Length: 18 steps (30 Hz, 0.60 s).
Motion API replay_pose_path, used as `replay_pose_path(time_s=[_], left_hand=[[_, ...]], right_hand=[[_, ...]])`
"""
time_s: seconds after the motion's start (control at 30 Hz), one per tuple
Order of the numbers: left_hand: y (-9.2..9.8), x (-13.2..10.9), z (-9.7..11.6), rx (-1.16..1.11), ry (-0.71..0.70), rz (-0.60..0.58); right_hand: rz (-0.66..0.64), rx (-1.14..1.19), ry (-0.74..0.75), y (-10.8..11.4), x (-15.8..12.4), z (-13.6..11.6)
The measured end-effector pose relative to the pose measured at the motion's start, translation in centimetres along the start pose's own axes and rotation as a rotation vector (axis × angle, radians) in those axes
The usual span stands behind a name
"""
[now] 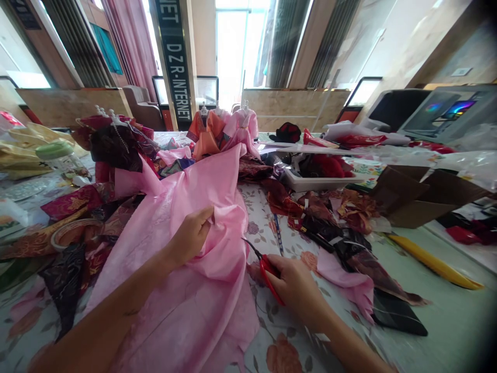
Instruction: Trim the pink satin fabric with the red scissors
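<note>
A large sheet of pink satin fabric (163, 290) spreads over the floral tablecloth (283, 349) and rises in folds near the middle. My left hand (194, 233) is closed on this cloth, pinching a fold between thumb and fingers. To its right, my right hand (293, 282) grips a pair of scissors with red handles (267, 274). Their dark blades point up and left, with the tips at the right edge of the pink fabric. Whether the blades touch the cloth, I cannot tell. A small pink scrap (345, 282) lies to the right of my right hand.
Small dressed forms in pink and orange (243, 127) stand at the back. A white tray (322, 183) holds dark and red items. Brown cardboard box (411, 202), yellow knife-shaped object (435, 259) and fabric scraps (334, 207) lie right; a green-lidded jar (58, 158) and tape roll (75, 233) stand left.
</note>
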State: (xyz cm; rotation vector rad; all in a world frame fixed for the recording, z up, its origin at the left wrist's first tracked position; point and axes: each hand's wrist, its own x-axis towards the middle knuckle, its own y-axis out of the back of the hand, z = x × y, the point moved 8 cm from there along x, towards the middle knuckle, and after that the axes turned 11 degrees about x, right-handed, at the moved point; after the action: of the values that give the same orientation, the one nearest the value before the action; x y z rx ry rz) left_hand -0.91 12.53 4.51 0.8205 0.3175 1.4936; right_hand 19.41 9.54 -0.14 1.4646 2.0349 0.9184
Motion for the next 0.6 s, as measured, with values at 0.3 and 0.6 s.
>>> replay_pose_path(time_s=[0.3,0.6], left_hand=[[-2.4,-0.3,-1.8,-0.644,0.316,-0.379],[-2.2,-0.3,-0.1,-0.565,0.170,-0.325]], right_hand=[[0.030,0.025,0.030,-0.1,-0.1,-0.3],[-0.029,0.040,0.061,-1.1,-0.2,-0.7]])
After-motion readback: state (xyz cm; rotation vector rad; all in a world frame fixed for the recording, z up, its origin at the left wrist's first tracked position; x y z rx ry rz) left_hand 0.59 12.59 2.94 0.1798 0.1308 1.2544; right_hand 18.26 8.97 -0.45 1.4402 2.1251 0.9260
